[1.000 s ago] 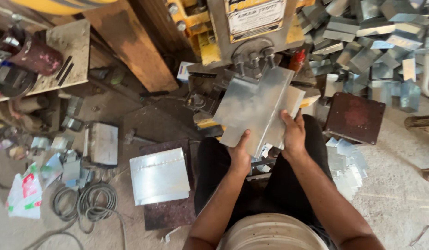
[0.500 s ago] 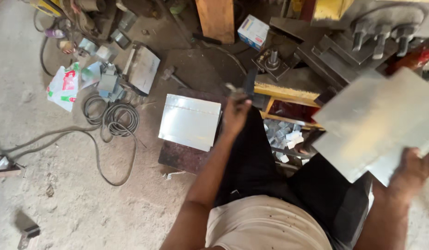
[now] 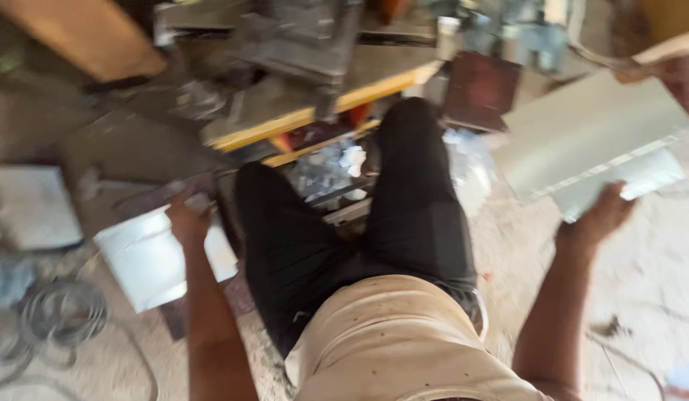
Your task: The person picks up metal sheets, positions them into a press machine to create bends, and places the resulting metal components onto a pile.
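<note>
The view is blurred by head motion. My right hand (image 3: 598, 217) grips the near edge of a bent grey metal sheet (image 3: 593, 141) held out to the right, above the floor. My left hand (image 3: 188, 220) rests on a flat shiny metal sheet (image 3: 145, 260) lying on the floor to my left; whether its fingers grip the sheet I cannot tell. My legs in black trousers stretch forward between the two hands.
A yellow-edged machine base (image 3: 314, 111) stands ahead of my knees. A dark reddish square plate (image 3: 479, 89) lies beyond my right knee. Coiled cable (image 3: 58, 312) lies at the far left, and small metal offcuts (image 3: 337, 167) sit between my legs.
My right hand has carried the bent sheet away from the machine and out to the right. My left hand let go of it and dropped to the flat sheet on the floor.
</note>
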